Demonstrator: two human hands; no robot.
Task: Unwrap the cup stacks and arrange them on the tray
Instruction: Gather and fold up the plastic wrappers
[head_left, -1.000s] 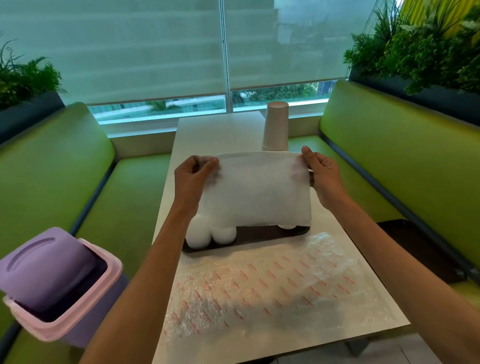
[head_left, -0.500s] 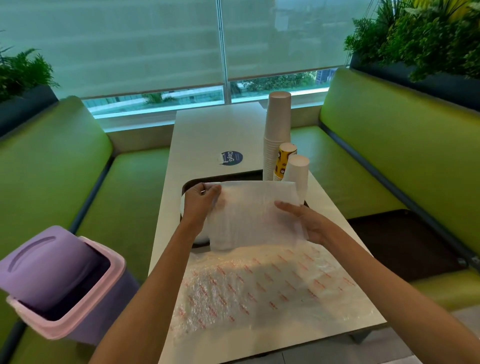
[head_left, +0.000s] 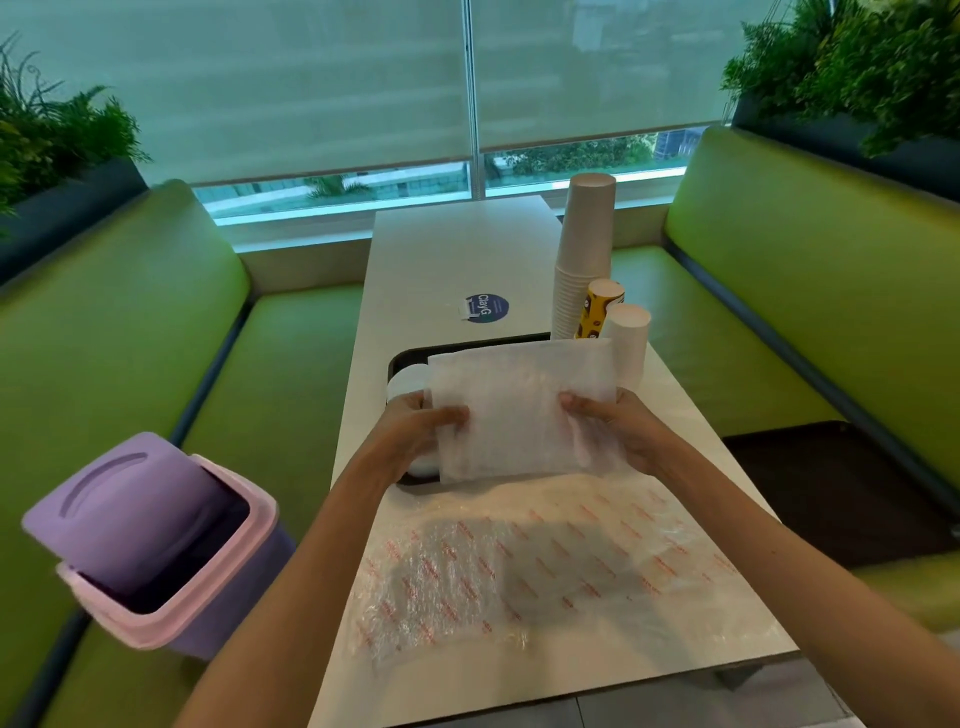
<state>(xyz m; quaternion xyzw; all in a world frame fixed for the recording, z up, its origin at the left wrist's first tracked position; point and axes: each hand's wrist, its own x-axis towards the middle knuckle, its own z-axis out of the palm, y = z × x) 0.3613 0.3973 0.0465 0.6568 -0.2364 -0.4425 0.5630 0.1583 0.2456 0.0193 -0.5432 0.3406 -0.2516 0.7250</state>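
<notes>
both hands hold a thin white foam wrapping sheet (head_left: 519, 410) spread above the near half of the black rectangular plastic tray (head_left: 410, 357). the left hand (head_left: 418, 434) pinches the sheet's left edge, thumb on the front face and fingers behind. the right hand (head_left: 621, 431) is curled round the lower right edge in the same way.

the step looks to be clearing this wrapper away, so it pays to fold it toward the body and keep its far edge off the tall stack of white paper cups (head_left: 584, 260), the yellow patterned cup stack (head_left: 601, 309) and the short white cup stack (head_left: 629, 335). these stand upright just behind the sheet's top right corner and would likely tip at a brush.

beside the left hand, white rounded shapes (head_left: 409, 380) lie on the tray. they are probably more cups, though the sheet hides most of them.

the clear bubble wrap with red print (head_left: 519, 561) lies spread on the table, nearer the body.
</notes>
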